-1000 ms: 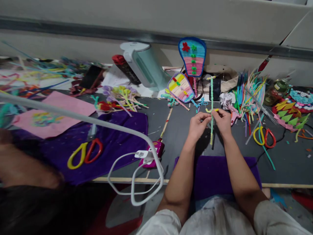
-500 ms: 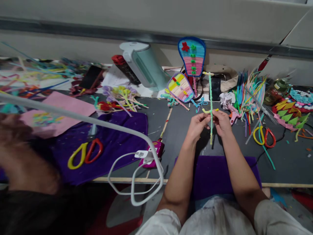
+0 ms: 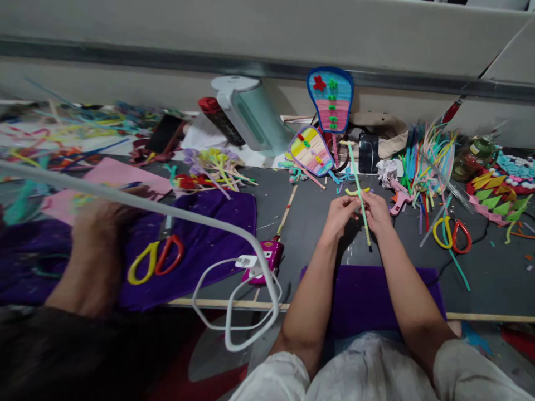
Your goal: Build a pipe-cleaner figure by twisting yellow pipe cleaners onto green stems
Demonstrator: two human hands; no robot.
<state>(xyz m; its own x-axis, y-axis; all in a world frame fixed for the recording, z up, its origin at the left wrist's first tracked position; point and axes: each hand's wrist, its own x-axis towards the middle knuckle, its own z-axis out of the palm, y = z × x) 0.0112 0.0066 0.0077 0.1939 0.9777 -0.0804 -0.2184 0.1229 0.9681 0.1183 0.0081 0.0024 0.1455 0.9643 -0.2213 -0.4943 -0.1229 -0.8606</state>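
Note:
A long light-green pipe cleaner (image 3: 354, 166) stands out above the table between my two hands, its upper end leaning left. A short yellow pipe cleaner (image 3: 352, 192) crosses it near its middle. My left hand (image 3: 341, 214) is closed, thumb and fingers pinching at the crossing from the left. From the other side, my right hand (image 3: 377, 211) pinches at the same spot. The fingertips partly hide how the pieces join. Another small pale-yellow piece (image 3: 346, 143) sits at the green one's top end.
Scissors (image 3: 452, 234) and a pink glue gun (image 3: 400, 199) lie to the right, near bundled pipe cleaners (image 3: 434, 159). Decorated panels (image 3: 330, 100) lean at the back beside a kettle (image 3: 254, 114). A white cable (image 3: 209, 223) crosses at left, before another person's hand (image 3: 102, 217).
The green pipe cleaner has tilted, top to the left and bottom to the right. At left, the other person's hand has moved right, over the pink sheet. My hands stay close together.

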